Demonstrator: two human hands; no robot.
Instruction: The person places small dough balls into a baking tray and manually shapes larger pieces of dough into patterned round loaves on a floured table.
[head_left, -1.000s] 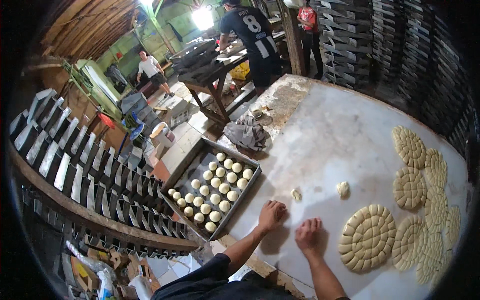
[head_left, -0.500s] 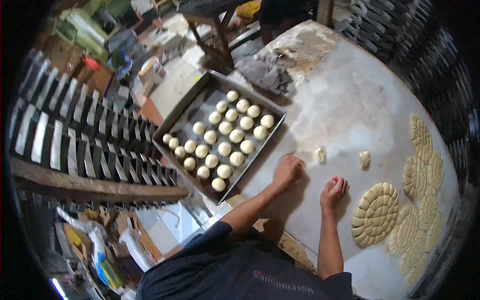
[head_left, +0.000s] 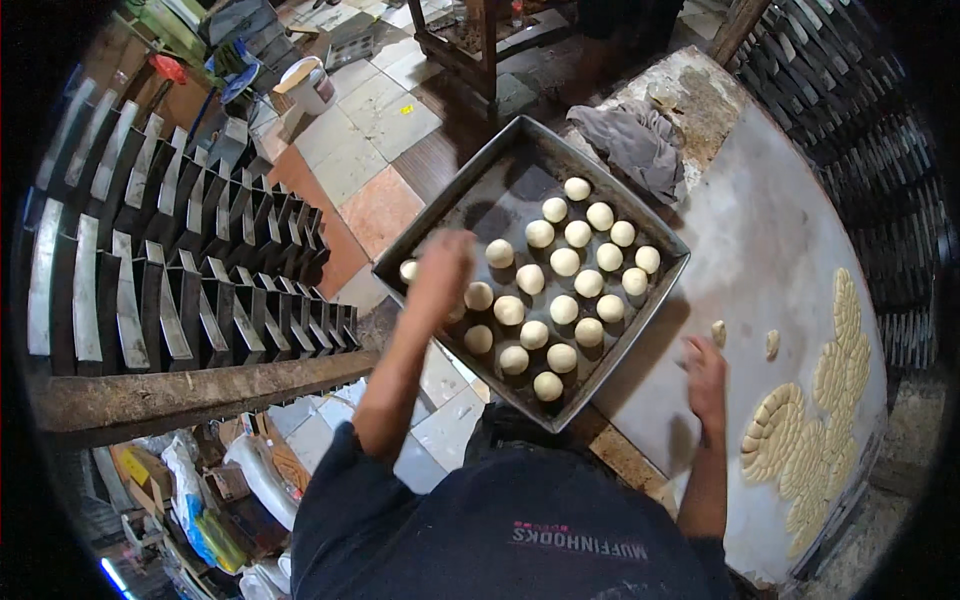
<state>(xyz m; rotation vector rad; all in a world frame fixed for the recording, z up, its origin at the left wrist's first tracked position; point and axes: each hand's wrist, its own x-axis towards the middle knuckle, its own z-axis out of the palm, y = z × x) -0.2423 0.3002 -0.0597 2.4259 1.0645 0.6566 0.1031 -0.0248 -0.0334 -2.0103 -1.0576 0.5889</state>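
My left hand (head_left: 446, 268) is over the left corner of a deep metal tray (head_left: 626, 366), among dough balls (head_left: 535, 335); motion blur smears its fingers, so whatever they hold is hidden. Several pale, smooth balls sit in loose rows in the tray, apart from one another. Above the pale worktop, my right hand (head_left: 706, 376) is open, its fingers loosely apart. Just beyond its fingertips lies a small dough lump (head_left: 719, 333), with a second dough lump (head_left: 772, 344) to its right. Further right, a flat round of cut dough pieces (head_left: 778, 432) borders more such dough.
A crumpled grey cloth (head_left: 636, 145) lies on the worktop (head_left: 760, 220) behind the tray. Racks of dark metal pans (head_left: 180, 300) stand at the left, with another stack (head_left: 850, 110) at the far right. A white bucket (head_left: 308, 85) stands on the tiled floor.
My left hand has swung left from the worktop to the tray's left side. My right hand has loosened from a curled pose. The view has shifted left, bringing the tray toward the middle.
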